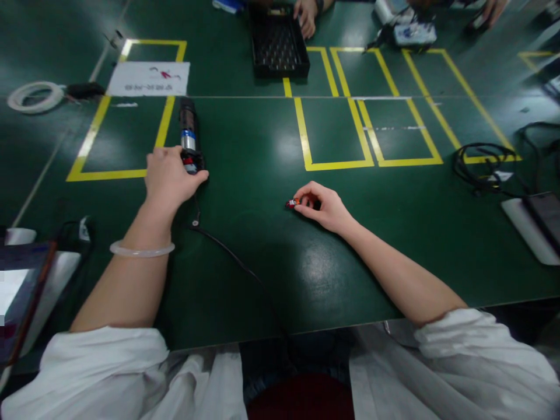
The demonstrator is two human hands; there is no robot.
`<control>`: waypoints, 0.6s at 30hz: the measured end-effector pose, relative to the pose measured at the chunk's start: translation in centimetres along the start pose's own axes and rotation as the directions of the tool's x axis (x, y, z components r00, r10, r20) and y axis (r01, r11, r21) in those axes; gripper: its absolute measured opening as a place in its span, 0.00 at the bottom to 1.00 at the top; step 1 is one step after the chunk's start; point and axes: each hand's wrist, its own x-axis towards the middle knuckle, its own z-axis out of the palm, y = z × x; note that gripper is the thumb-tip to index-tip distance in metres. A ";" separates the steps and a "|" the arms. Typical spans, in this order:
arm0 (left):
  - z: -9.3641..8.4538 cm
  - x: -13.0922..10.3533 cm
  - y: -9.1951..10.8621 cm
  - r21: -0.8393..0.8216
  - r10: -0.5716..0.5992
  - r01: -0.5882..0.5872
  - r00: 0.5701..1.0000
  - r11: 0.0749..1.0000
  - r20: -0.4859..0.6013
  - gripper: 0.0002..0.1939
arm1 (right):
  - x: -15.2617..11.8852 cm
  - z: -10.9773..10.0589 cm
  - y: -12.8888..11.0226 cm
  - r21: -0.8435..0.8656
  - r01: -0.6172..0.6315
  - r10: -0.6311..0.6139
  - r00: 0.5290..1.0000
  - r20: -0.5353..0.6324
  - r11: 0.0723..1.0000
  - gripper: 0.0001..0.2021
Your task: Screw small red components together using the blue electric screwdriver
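My left hand [171,174] is wrapped round the near end of a black cylindrical device [188,125] with a silver and blue band, which lies on the green table. A thin black cable [231,255] with a small round metal piece [195,223] runs from near that hand toward the table's front edge. Further right, my right hand [321,205] pinches a small red and orange part [291,203] between thumb and fingers, just above or on the table surface; which of the two cannot be told.
A black tray [280,49] stands at the back beside another person's hand [306,16]. A white sheet [149,79] and white cable coil [35,97] lie back left. Right are a black cable coil [483,166] and a phone-like device [545,213]; a tablet [26,286] sits left.
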 end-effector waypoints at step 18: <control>2.5 -6.3 17.3 0.096 0.280 -0.285 0.958 0.954 0.063 0.32 | -0.1 0.1 -0.1 -0.073 0.122 -0.124 0.992 -0.032 0.990 0.04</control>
